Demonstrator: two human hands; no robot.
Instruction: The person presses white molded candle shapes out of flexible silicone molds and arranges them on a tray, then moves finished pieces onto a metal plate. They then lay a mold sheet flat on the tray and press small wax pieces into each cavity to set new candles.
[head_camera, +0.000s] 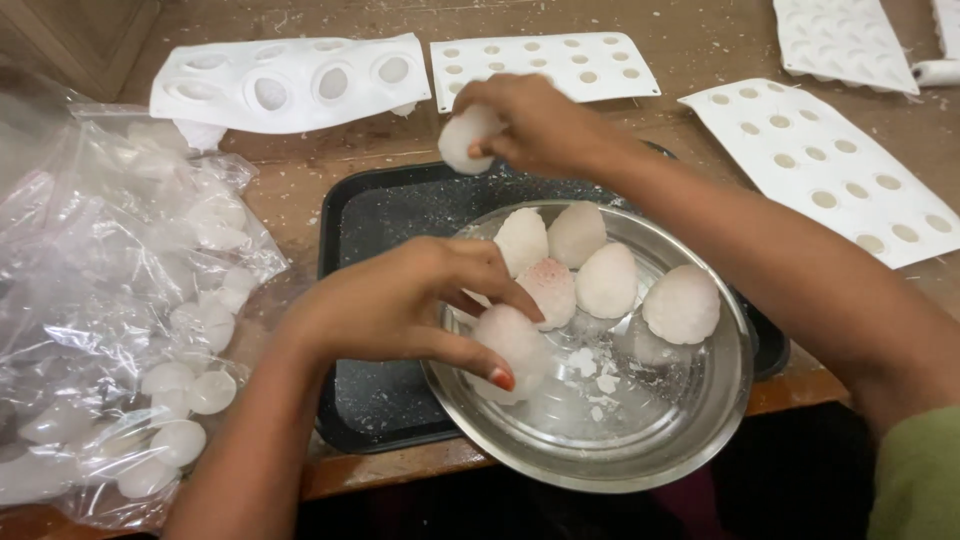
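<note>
Steel bowl sits nearest on a black tray, holding white domed pieces. Left hand grips one white piece at the bowl's rim. Farther back, right hand pinches another piece above the tray, before white moulds on the desk.

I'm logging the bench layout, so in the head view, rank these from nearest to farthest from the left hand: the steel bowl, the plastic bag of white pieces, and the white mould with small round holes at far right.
From the left hand:
1. Steel bowl: directly under its fingers, which hold a white piece at the bowl's near-left rim.
2. Plastic bag: on the table to the hand's left.
3. White mould with small round holes: far right, beyond the right forearm.
</note>
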